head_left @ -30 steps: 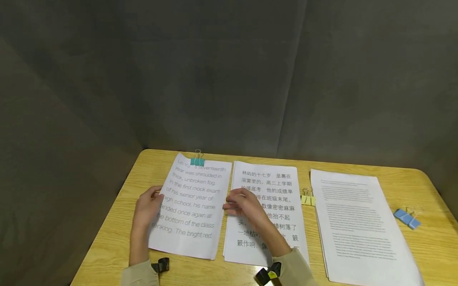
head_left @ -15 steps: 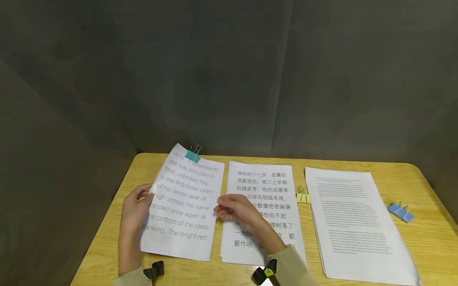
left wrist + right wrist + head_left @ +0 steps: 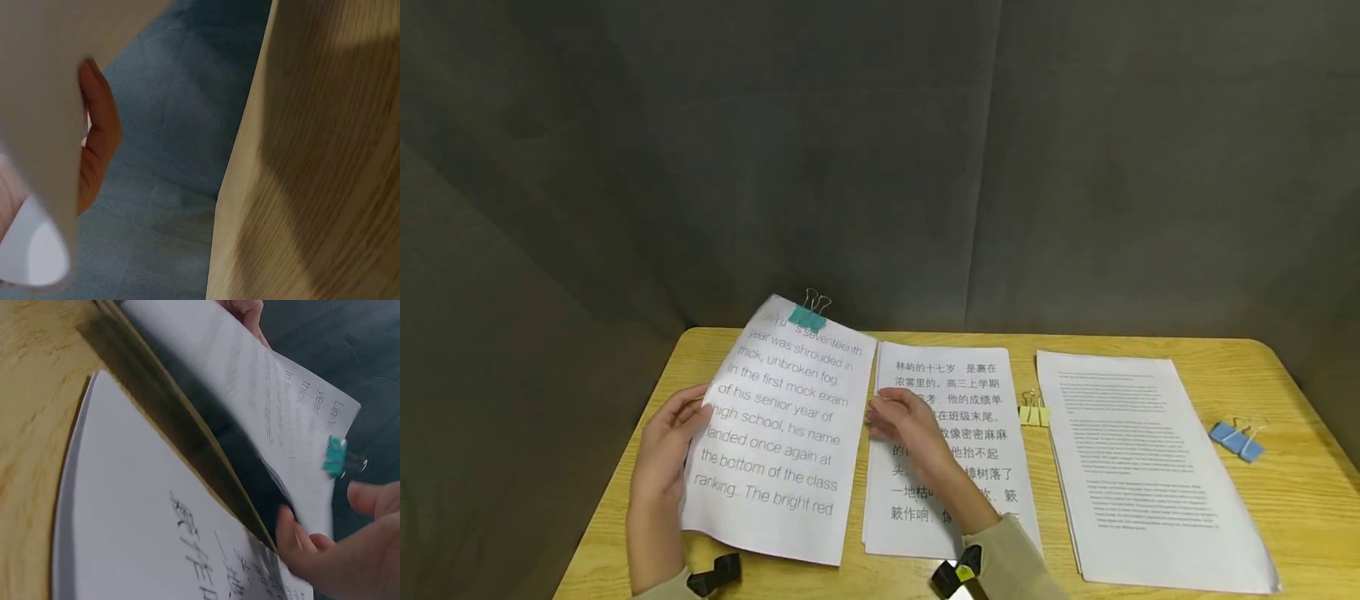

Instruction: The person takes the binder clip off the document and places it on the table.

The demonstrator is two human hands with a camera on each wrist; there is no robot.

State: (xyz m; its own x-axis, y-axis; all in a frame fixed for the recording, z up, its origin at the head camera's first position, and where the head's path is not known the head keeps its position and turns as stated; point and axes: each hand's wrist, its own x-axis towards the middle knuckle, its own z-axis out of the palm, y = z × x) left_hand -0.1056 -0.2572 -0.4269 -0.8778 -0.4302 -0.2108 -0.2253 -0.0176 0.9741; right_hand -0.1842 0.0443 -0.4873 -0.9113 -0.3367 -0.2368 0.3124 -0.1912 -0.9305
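My left hand (image 3: 662, 458) grips the left edge of a sheaf of printed English pages (image 3: 775, 433), thumb in front and fingers behind. The sheaf is raised and tilted, its top left corner bent up. A teal binder clip (image 3: 807, 318) bites its top edge, wire handles upright. In the left wrist view the paper's back (image 3: 37, 81) hides most of that hand. My right hand (image 3: 913, 429) hovers over a stack of Chinese-text pages (image 3: 955, 500), fingers loosely bent, fingertips close to the sheaf's right edge. The right wrist view shows its thumb and fingers apart, holding nothing.
A third paper stack (image 3: 1150, 467) in small print lies on the right of the wooden table (image 3: 820, 579). A yellow binder clip (image 3: 1034, 415) lies between the two stacks, a blue one (image 3: 1237, 440) at far right. A dark curtain (image 3: 850, 167) hangs behind.
The left hand has moved left and tilted the clipped sheaf up more. The right hand dipped left, then shifted back right, off the sheaf's edge. The head view has swung slightly.
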